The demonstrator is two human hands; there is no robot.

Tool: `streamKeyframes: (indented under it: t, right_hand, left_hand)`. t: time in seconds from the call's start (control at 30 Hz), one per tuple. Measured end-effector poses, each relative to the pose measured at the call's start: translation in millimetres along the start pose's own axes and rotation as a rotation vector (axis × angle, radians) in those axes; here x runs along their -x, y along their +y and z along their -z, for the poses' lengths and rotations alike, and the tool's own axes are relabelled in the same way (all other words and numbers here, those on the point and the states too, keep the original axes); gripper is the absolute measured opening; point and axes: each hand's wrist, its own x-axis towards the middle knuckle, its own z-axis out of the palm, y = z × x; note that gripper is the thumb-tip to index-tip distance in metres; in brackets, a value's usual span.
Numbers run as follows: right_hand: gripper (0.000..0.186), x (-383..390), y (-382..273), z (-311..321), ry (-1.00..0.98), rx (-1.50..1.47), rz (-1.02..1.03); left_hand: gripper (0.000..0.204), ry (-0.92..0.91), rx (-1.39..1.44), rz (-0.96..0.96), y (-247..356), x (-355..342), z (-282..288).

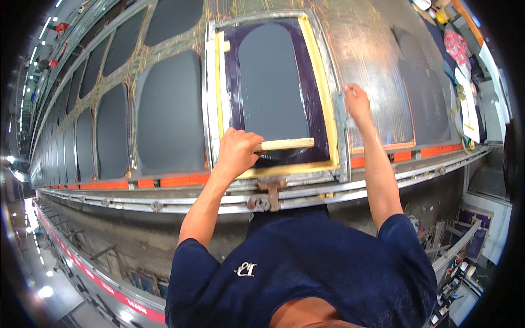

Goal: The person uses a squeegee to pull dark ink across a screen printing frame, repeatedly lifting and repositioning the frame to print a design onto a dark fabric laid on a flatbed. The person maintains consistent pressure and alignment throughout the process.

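Note:
My left hand [237, 152] is closed round one end of a squeegee with a pale wooden handle [290, 144]. The squeegee lies crosswise near the close end of a printing screen, over its dark purple mesh [318, 109]. Yellow tape [322, 82] lines the inside of the screen's metal frame [210, 98]. A long, round-ended grey area [270, 82] fills the screen's middle. Just beyond the frame's right side, my right hand [358, 104] is raised with its fingers curled; whatever may be inside them is hidden.
Dark grey rounded panels [169, 109] line the long table to the left, and another [424, 93] lies right. A metal rail [350, 195] with a rusty clamp [268, 194] runs along the near edge. Cloths and tools [459, 49] crowd the far right.

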Motion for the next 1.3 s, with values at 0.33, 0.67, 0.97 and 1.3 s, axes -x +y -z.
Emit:
streamKeyframes:
  t: [0.33,0.67,0.97,1.3]
  right_hand:
    - [0.046,-77.1,-201.2,-33.1,-0.512,0.148,0.673]
    - [0.041,-281.8,-251.5,-146.0,-0.727,0.7,0.764]
    - [0.038,-257.6,-242.9,-140.7,-0.642,0.671,0.695]
    - [0.027,-98.8,-187.8,-95.1,-0.617,0.637,0.788]
  left_hand:
    - [0.023,-0.036,0.034,0.135,-138.6,-202.6,18.6]
    - [0.044,-0.195,-0.047,0.18,-252.0,-368.1,25.5]
    - [0.043,-0.193,-0.084,0.167,-238.3,-365.9,21.2]
    - [0.028,-0.049,-0.091,0.059,-147.7,-213.5,-1.4]
